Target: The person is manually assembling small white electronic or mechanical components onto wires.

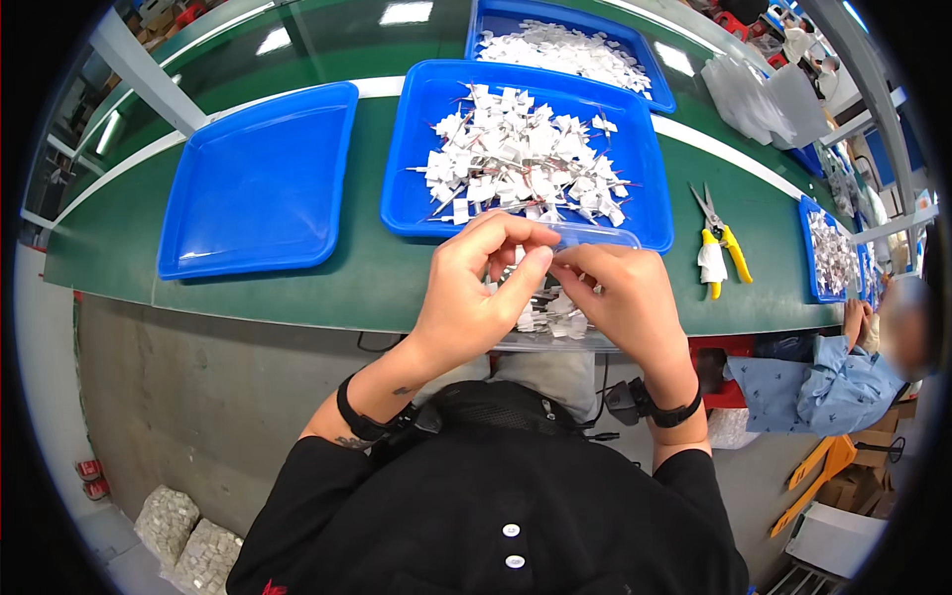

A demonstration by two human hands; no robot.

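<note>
My left hand (478, 283) and my right hand (627, 293) meet fingertip to fingertip at the table's near edge. Both are closed in a pinch; what they hold is too small and too hidden to name. Below them lies a clear plastic tray (605, 236) with several small white pieces with thin wires (563, 325), partly covered by my fingers. Just beyond stands a blue tray (395, 203) heaped with similar white wired pieces (511, 149), their leads dark and reddish.
A bare blue tray (253, 188) lies to the left. Farther back, another blue tray (662, 91) holds loose white pieces. Yellow-handled cutters (734, 253) rest on the green table (382, 297) at right. Beyond them a co-worker in a blue shirt (843, 382) sits beside more filled trays.
</note>
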